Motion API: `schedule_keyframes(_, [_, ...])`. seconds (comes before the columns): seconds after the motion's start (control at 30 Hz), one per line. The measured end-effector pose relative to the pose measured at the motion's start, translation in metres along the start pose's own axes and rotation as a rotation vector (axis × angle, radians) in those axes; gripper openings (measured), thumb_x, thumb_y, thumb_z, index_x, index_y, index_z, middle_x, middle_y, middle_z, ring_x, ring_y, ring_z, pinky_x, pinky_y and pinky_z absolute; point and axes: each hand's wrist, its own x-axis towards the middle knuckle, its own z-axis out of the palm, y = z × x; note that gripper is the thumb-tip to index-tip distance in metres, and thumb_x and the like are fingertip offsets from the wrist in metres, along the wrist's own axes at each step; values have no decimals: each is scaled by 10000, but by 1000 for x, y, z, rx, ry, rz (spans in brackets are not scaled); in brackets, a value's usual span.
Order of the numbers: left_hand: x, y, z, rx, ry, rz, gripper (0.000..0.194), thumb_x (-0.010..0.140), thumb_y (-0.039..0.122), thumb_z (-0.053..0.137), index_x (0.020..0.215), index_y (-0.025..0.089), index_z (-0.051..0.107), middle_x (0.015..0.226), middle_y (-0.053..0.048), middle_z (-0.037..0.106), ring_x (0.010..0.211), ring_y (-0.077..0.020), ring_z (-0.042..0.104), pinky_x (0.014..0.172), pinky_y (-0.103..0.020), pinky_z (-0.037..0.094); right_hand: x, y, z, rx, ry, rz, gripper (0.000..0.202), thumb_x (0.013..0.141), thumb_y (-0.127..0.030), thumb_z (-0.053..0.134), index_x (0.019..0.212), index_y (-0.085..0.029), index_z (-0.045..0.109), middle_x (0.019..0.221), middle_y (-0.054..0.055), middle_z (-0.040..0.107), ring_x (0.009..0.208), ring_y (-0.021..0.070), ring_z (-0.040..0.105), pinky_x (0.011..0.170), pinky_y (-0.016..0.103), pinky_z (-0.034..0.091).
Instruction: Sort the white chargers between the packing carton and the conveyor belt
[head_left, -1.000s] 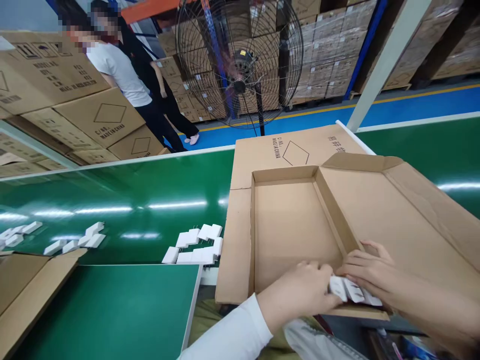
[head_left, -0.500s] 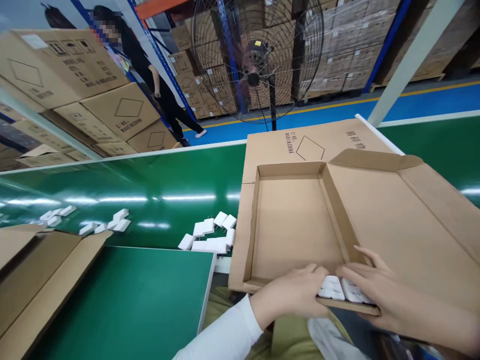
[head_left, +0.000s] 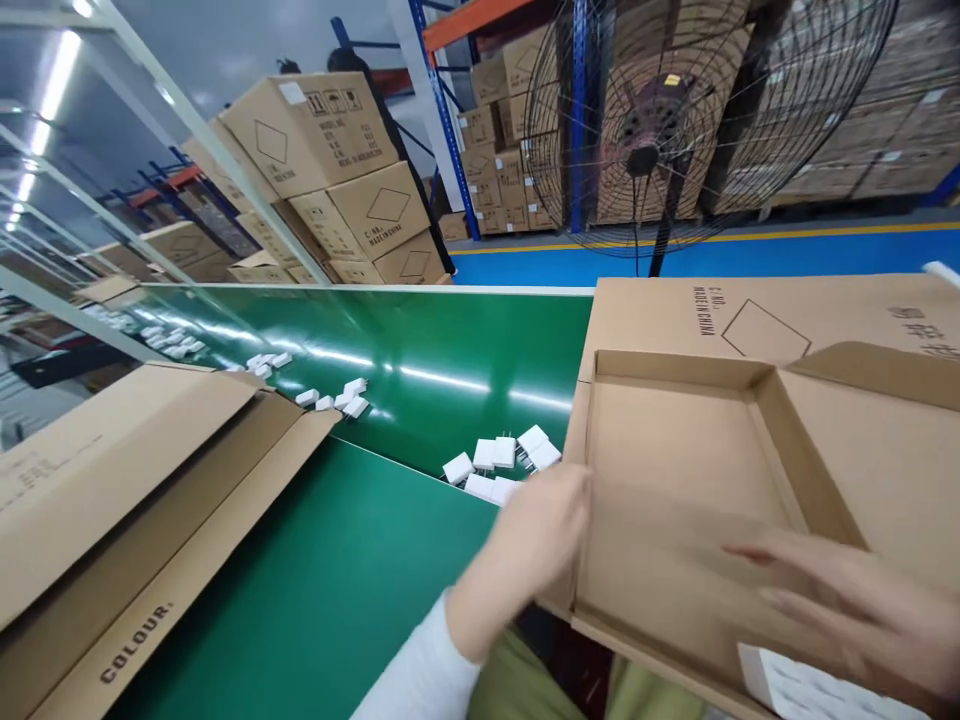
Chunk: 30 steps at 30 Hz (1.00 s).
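My left hand is over the left wall of a shallow cardboard box, close to a cluster of white plug chargers on the green belt. Its fingers are curled out of sight and smeared, so whether they hold anything cannot be told. Above the box's near right part is my right hand, blurred, fingers stretched and apart with nothing seen in them. Just below it, white chargers stand in a packed row in the box's near corner, partly cut off by the frame.
The box rests on a flattened carton. Further left, more chargers lie along the belt. An open carton stands at left beside a green tabletop. Behind are a large fan and stacked cartons.
My left hand has left the chargers at the box's near edge and moved left towards the belt. My right hand has lifted off the row, fingers spread. The view has turned left.
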Motion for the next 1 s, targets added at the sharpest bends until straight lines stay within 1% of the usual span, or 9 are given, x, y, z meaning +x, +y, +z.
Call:
schedule_keyframes(0.03, [4,-22,-10,124,26,-157,332,918,162,296,1129,192,550,1055,-89,629,999,-224,589,875,-345,458,29,-17,-3,-49,-120,-11,300,853,-400,536,1136,-369,629,1119,64,698,996,289,657,834,420,534])
schedule_keyframes(0.13, [21,-81,-22,389,-5,-463,362,866,119,366,1201,121,503,1142,-171,578,1119,-305,519,888,-409,434,119,-70,7,-171,-180,-177,299,930,-276,393,1135,-240,607,1118,76,677,1018,221,635,857,361,518])
schedule_keyframes(0.23, [36,-117,-15,384,-104,-486,452,800,196,532,1248,161,479,1161,-161,579,1125,-330,522,891,-431,429,192,-98,39,-477,-184,-271,250,888,-139,450,1071,-187,614,1041,82,682,959,213,637,770,318,517])
schedule_keyframes(0.37, [45,-130,-1,315,-125,-449,482,727,286,634,1180,173,514,1175,-151,562,1107,-333,537,919,-443,406,251,-89,79,-626,-258,-361,288,766,11,552,978,-159,647,955,94,696,929,243,637,659,283,477])
schedule_keyframes(0.53, [50,-142,2,134,-7,-452,335,737,219,549,1059,138,507,1084,-146,554,1099,-317,528,969,-442,362,280,-68,94,-734,-314,-461,300,718,78,547,882,-147,659,834,85,703,842,217,650,602,258,410])
schedule_keyframes(0.67, [58,-160,-5,-679,254,-508,395,689,132,518,1061,216,416,1056,-64,522,1029,-226,573,928,-398,420,291,-68,99,-769,-299,-484,207,735,35,571,833,-130,649,823,113,691,839,227,642,620,276,392])
schedule_keyframes(0.83, [61,-165,-8,-1325,273,-392,395,710,149,503,1062,254,360,1002,0,509,782,-98,586,796,-283,470,294,-71,85,-773,-256,-431,234,767,7,546,949,-122,618,873,114,678,831,230,640,591,282,367])
schedule_keyframes(0.9, [59,-160,-6,-1228,177,-281,453,705,162,559,1104,254,366,993,3,522,747,-101,559,745,-263,459,285,-73,75,-761,-248,-408,234,765,-37,571,978,-130,601,879,97,673,809,225,641,564,278,353])
schedule_keyframes(1.0, [56,-150,0,-702,-9,-50,543,660,38,548,1145,235,402,1005,-15,568,857,-154,557,783,-281,441,262,-76,67,-740,-292,-426,235,742,-83,618,961,-166,602,855,51,673,766,204,639,538,269,338])
